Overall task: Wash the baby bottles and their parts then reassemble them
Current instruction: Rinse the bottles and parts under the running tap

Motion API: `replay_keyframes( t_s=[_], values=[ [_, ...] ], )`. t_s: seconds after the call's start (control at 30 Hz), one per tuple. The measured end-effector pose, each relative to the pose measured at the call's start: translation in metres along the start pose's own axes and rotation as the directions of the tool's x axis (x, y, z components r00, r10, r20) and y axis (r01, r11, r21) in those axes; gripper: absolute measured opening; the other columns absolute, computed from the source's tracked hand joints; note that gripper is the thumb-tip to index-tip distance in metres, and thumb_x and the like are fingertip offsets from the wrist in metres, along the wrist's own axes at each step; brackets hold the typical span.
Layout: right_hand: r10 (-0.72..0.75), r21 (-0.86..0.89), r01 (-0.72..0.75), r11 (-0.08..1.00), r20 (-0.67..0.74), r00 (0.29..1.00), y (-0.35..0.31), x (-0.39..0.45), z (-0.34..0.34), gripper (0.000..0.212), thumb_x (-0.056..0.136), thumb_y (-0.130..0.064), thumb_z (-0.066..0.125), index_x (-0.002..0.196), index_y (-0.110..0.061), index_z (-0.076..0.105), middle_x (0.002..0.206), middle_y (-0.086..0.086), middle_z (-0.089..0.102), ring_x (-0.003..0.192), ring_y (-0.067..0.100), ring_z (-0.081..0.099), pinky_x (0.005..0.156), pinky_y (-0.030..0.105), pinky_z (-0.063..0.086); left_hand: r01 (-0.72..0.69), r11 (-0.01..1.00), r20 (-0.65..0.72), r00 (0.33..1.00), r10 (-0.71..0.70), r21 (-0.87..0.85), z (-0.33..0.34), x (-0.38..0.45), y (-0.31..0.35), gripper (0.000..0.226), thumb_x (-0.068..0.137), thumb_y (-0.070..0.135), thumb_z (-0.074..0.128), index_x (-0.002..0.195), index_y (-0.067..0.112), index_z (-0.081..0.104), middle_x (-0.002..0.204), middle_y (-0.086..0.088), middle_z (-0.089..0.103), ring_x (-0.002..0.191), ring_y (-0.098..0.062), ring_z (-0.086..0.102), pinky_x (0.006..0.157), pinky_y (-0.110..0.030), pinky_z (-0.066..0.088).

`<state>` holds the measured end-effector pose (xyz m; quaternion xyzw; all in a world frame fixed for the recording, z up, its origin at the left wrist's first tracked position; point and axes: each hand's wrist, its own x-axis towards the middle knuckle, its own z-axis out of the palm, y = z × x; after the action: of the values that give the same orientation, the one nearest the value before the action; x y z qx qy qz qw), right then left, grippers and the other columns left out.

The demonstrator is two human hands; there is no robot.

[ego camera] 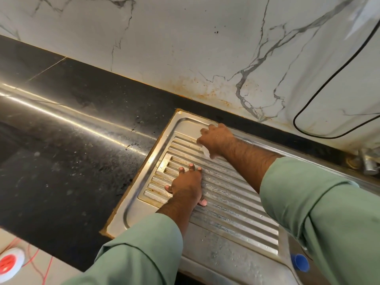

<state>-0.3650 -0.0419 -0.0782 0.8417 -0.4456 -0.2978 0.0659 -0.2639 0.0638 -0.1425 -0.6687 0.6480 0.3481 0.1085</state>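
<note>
My left hand (pixel 188 183) lies flat, fingers spread, on the ribbed steel drainboard (pixel 232 204) of the sink. My right hand (pixel 216 138) is further back, at the drainboard's far left corner, with its fingers curled. A small pale translucent piece (pixel 206 151) shows under its palm; what the piece is cannot be made out. A blue round part (pixel 300 262), possibly a bottle cap, sits at the sink's edge near my right sleeve. No bottle is in view.
Wet black stone counter (pixel 72 140) stretches to the left of the drainboard. A marble-patterned wall (pixel 185 48) rises behind, with a black cable (pixel 308 103) hanging on it. A steel tap (pixel 368 161) stands at the far right. A red and white object (pixel 10 262) lies on the floor.
</note>
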Motion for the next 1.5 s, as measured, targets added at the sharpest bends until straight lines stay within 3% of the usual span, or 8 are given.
replay_keyframes(
  t_s=[0.3,0.53,0.67,0.83,1.03,1.23,1.4,1.5],
  values=[
    [-0.008,0.231,0.058,0.971,-0.210,0.978,0.012,-0.040,-0.023,0.079,0.081,-0.049,0.072,0.149,-0.033,0.033,0.156,0.008,0.032,0.148,0.029,0.018,0.121,0.047,0.008,-0.014,1.000,-0.061,0.998,0.015,0.022,0.005,0.006,0.002,0.098,0.060,0.027,0.094,0.143,0.033,0.043,0.143,-0.004,0.051,0.134,-0.035,0.046,0.100,-0.059,0.046],
    [0.039,0.325,0.175,0.929,-0.559,0.828,0.042,-0.158,-0.001,0.044,0.080,-0.029,0.078,0.121,-0.015,0.067,0.120,0.009,0.067,0.130,0.032,0.050,0.107,0.045,0.034,-0.004,0.994,-0.079,0.997,0.013,0.113,0.009,-0.018,0.032,0.083,0.074,0.033,0.085,0.144,0.014,0.043,0.154,-0.016,0.033,0.139,-0.044,0.035,0.108,-0.052,0.042],
    [0.117,0.313,0.172,0.934,-0.723,0.681,0.062,-0.232,0.062,0.034,0.085,-0.037,0.066,0.107,-0.011,0.072,0.097,0.008,0.073,0.100,0.032,0.066,0.088,0.045,0.051,-0.261,0.960,-0.107,0.962,0.250,-0.102,0.070,-0.059,0.099,0.053,0.085,0.050,0.068,0.128,0.019,0.061,0.131,-0.006,0.062,0.118,-0.028,0.059,0.099,-0.041,0.049],
    [0.229,0.399,0.131,0.907,-0.732,0.642,0.088,-0.319,0.157,0.032,0.088,-0.034,0.056,0.095,-0.010,0.076,0.084,0.008,0.072,0.079,0.028,0.066,0.072,0.037,0.053,-0.374,0.924,-0.089,0.921,0.380,0.073,0.149,-0.100,0.190,0.044,0.095,0.042,0.058,0.132,0.018,0.057,0.132,-0.005,0.059,0.121,-0.025,0.056,0.099,-0.037,0.045],
    [0.310,0.588,0.120,0.800,-0.576,0.756,0.111,-0.367,0.273,0.015,0.080,-0.023,0.067,0.087,-0.012,0.076,0.079,0.004,0.072,0.072,0.027,0.067,0.068,0.036,0.055,-0.324,0.938,-0.061,0.941,0.333,0.121,0.204,-0.101,0.256,0.034,0.096,0.029,0.058,0.128,0.016,0.061,0.132,-0.005,0.060,0.120,-0.026,0.058,0.098,-0.036,0.047],
    [0.217,0.763,-0.063,0.643,-0.102,0.971,0.117,-0.395,0.372,0.017,0.090,-0.022,0.060,0.099,-0.019,0.074,0.104,0.003,0.071,0.100,0.026,0.064,0.085,0.040,0.051,-0.217,0.965,0.026,0.976,0.215,0.146,0.256,-0.093,0.281,0.038,0.095,0.025,0.059,0.133,0.018,0.058,0.138,-0.009,0.056,0.125,-0.031,0.055,0.103,-0.038,0.045],
    [0.016,0.677,-0.097,0.729,0.125,0.992,0.109,-0.392,0.409,0.025,0.091,-0.022,0.052,0.111,-0.026,0.068,0.119,-0.003,0.064,0.111,0.020,0.059,0.084,0.030,0.047,-0.267,0.937,0.107,0.963,0.249,0.225,0.285,-0.084,0.304,0.037,0.094,0.020,0.060,0.131,0.019,0.060,0.133,-0.008,0.060,0.124,-0.029,0.054,0.104,-0.041,0.046],
    [-0.191,0.590,-0.019,0.807,0.291,0.937,0.092,-0.381,0.419,0.028,0.087,-0.018,0.061,0.114,-0.021,0.062,0.120,0.002,0.061,0.110,0.026,0.060,0.081,0.032,0.047,-0.272,0.940,0.102,0.961,0.255,0.207,0.295,-0.074,0.311,0.039,0.093,0.010,0.059,0.131,0.019,0.062,0.131,-0.007,0.060,0.123,-0.027,0.054,0.103,-0.038,0.046]
  ],
)
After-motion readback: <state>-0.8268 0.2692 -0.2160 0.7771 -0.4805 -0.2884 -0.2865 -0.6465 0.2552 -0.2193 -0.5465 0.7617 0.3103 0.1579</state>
